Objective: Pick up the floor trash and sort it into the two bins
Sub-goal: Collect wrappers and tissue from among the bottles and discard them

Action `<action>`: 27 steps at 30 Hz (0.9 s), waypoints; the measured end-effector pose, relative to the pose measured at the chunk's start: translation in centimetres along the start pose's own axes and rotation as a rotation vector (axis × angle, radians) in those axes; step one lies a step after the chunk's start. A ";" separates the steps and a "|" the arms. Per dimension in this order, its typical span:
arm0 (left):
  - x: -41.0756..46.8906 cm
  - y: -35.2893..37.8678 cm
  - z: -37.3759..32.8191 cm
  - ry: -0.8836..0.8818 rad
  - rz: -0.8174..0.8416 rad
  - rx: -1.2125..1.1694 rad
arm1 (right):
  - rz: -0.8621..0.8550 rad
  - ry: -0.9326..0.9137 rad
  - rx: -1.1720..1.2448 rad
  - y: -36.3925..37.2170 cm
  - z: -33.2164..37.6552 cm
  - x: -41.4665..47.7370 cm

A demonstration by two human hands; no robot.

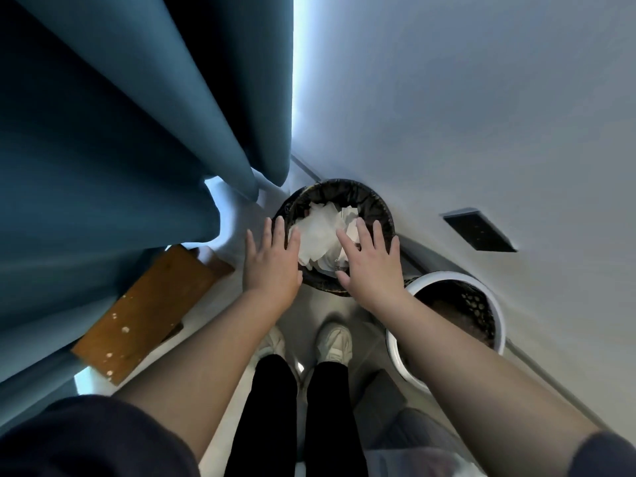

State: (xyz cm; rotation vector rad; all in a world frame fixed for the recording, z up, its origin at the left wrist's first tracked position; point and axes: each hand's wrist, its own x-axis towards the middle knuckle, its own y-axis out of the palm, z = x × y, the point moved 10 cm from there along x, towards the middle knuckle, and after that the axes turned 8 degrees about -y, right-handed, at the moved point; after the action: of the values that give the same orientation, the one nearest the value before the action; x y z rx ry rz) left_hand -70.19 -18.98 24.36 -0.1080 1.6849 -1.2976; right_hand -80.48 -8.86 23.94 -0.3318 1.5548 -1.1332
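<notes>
A round bin with a black liner stands on the floor by the wall, holding crumpled white paper. My left hand hovers over its left rim, fingers spread, holding nothing. Over the bin's right side my right hand is spread flat and empty as well, partly covering the paper. A second bin with a white rim stands to the right; its inside is dark and my right forearm hides part of it.
Teal curtains hang at the left. A brown wooden board lies on the floor beneath them. The white wall carries a dark outlet plate. My feet in white shoes stand just before the bins.
</notes>
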 end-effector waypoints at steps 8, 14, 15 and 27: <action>-15.0 -10.3 4.0 -0.052 0.000 -0.045 | -0.035 -0.022 0.030 -12.3 3.8 -13.2; -26.6 -16.1 7.3 -0.171 -0.087 -0.146 | -0.119 -0.051 0.084 -20.3 6.6 -22.1; -28.4 -16.9 7.8 -0.203 -0.116 -0.179 | -0.135 -0.070 0.075 -21.4 7.4 -23.2; -47.0 -14.0 17.7 -0.696 -0.277 -0.434 | -0.226 -0.538 -0.101 -25.9 23.8 -32.4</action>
State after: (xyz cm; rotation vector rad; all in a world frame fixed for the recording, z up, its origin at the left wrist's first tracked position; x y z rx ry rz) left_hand -39.12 -10.06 65.28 -0.9647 1.3279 -0.9030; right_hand -58.03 -9.63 66.12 -0.8261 1.1149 -1.0272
